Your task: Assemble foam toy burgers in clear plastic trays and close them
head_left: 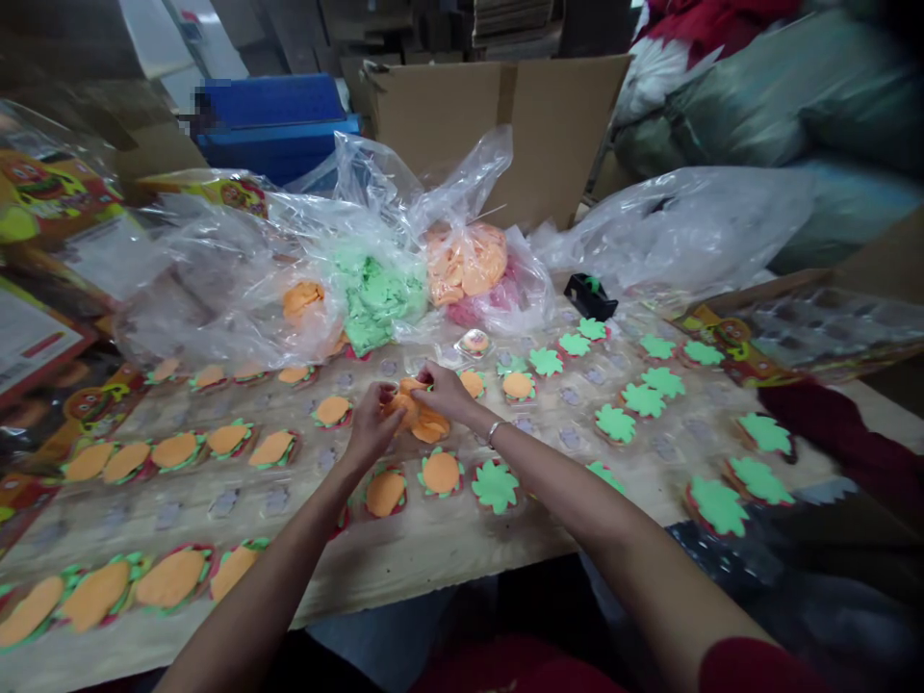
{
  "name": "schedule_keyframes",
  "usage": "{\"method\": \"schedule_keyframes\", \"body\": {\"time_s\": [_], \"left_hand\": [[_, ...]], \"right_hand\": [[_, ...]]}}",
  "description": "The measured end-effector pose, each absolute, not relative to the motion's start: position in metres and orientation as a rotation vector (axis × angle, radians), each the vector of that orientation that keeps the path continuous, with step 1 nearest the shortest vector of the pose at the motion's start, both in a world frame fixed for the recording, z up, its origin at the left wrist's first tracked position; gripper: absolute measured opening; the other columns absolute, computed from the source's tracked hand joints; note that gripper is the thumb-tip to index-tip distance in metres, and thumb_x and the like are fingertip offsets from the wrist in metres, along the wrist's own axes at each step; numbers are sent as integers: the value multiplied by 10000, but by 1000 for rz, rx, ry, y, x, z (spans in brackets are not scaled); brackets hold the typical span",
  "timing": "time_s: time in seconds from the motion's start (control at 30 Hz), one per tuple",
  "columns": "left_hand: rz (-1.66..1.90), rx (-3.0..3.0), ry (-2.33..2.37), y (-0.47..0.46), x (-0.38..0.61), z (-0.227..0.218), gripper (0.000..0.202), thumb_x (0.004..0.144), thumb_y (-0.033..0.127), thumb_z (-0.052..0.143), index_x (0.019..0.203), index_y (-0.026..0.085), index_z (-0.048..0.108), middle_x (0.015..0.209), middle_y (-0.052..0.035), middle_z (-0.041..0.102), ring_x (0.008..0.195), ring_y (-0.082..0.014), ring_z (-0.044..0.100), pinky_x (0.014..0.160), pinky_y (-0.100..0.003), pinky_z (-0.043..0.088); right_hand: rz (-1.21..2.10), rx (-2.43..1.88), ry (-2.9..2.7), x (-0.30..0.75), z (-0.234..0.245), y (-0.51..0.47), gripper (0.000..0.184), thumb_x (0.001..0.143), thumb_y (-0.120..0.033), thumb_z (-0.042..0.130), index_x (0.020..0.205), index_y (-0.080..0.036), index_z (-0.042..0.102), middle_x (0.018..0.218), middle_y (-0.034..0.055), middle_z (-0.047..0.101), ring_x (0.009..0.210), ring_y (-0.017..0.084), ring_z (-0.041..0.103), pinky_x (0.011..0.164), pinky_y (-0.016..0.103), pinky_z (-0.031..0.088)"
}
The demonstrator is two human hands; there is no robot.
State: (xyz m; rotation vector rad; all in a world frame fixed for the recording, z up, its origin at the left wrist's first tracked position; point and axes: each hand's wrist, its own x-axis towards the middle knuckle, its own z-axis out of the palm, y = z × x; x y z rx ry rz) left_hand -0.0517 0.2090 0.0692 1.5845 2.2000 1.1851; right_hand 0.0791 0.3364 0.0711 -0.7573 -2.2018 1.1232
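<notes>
Over the middle of the table, my left hand (372,421) and my right hand (446,393) are close together, fingers closed on a few thin, soft orange discs (431,426). Exactly which disc each hand pinches is hard to make out. Just nearer to me lie toy burgers topped with an orange disc (442,473), and a green scalloped leaf piece (495,485) tops another stack. To the left, rows of layered pieces (178,449) also carry orange discs. On the right, green leaf pieces (616,423) are uppermost on the stacks.
Clear plastic bags hold green pieces (379,298) and orange pieces (466,262) at the back. A black tape dispenser (590,295) stands right of them. Behind is a cardboard box (555,125). Printed cartons (54,192) stand at left; a dark red sleeve (830,423) shows at right.
</notes>
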Motion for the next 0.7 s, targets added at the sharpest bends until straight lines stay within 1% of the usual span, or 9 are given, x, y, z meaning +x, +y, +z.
{"method": "schedule_keyframes", "body": {"time_s": [0.07, 0.17, 0.23, 0.33, 0.4, 0.47, 0.57, 0.63, 0.7], "left_hand": [[1215, 1535, 2209, 210, -54, 70, 411, 744, 330, 596, 1124, 194, 517, 968, -55, 589, 893, -215, 582, 762, -356, 482], [1142, 1720, 2223, 212, -51, 77, 539, 735, 412, 641, 1209, 187, 517, 1200, -126, 559, 1127, -283, 527, 897, -426, 455], [1053, 1838, 2179, 215, -44, 82, 604, 729, 436, 663, 1253, 184, 498, 1262, -141, 551, 1174, -302, 507, 957, -456, 421], [1003, 1791, 2061, 219, -37, 86, 545, 777, 423, 614, 1244, 164, 505, 1182, -126, 618, 1067, -273, 579, 925, -431, 446], [1022, 1698, 1938, 220, -36, 86, 496, 806, 428, 571, 1218, 155, 519, 1111, -101, 648, 996, -245, 606, 891, -396, 469], [1050, 1616, 1830, 221, -38, 85, 492, 812, 438, 559, 1216, 158, 522, 1099, -85, 652, 991, -233, 608, 879, -373, 478], [1126, 1508, 1766, 220, -37, 85, 521, 794, 444, 582, 1230, 166, 513, 1106, -82, 652, 988, -233, 615, 840, -349, 493], [1170, 1488, 1797, 219, -35, 84, 519, 760, 439, 629, 1191, 168, 528, 1038, -70, 663, 922, -225, 628, 794, -339, 502], [1201, 1504, 1865, 218, -34, 83, 484, 724, 428, 676, 1113, 165, 556, 949, -53, 660, 840, -208, 626, 755, -331, 502]], "right_hand": [[1248, -822, -1991, 78, 66, 335, 178, 690, -242, 656, 741, -179, 498, 688, -61, 499, 644, 99, 462, 599, 222, 346], [1469, -897, -1784, 75, 62, 331, 261, 650, -329, 694, 700, -180, 486, 644, -66, 474, 607, 96, 446, 563, 224, 342], [1669, -834, -1693, 75, 61, 328, 306, 639, -399, 704, 699, -177, 501, 637, -61, 487, 593, 97, 457, 544, 225, 359], [1936, -681, -1537, 80, 62, 324, 342, 620, -435, 725, 700, -170, 524, 648, -51, 527, 601, 95, 499, 564, 225, 413], [2028, -704, -1410, 86, 64, 323, 327, 614, -402, 741, 699, -170, 527, 646, -53, 542, 600, 86, 515, 586, 219, 437], [2048, -802, -1323, 90, 65, 322, 289, 637, -357, 738, 692, -171, 524, 635, -56, 542, 588, 76, 522, 584, 203, 444], [2048, -889, -1298, 92, 67, 321, 240, 685, -330, 721, 712, -172, 542, 651, -41, 564, 593, 84, 551, 553, 194, 450], [2088, -886, -1338, 90, 69, 320, 222, 709, -338, 716, 744, -173, 572, 668, -29, 585, 595, 94, 568, 520, 191, 449], [2130, -881, -1408, 88, 69, 318, 186, 726, -311, 711, 727, -167, 594, 644, -25, 588, 566, 89, 560, 487, 179, 433]]}}
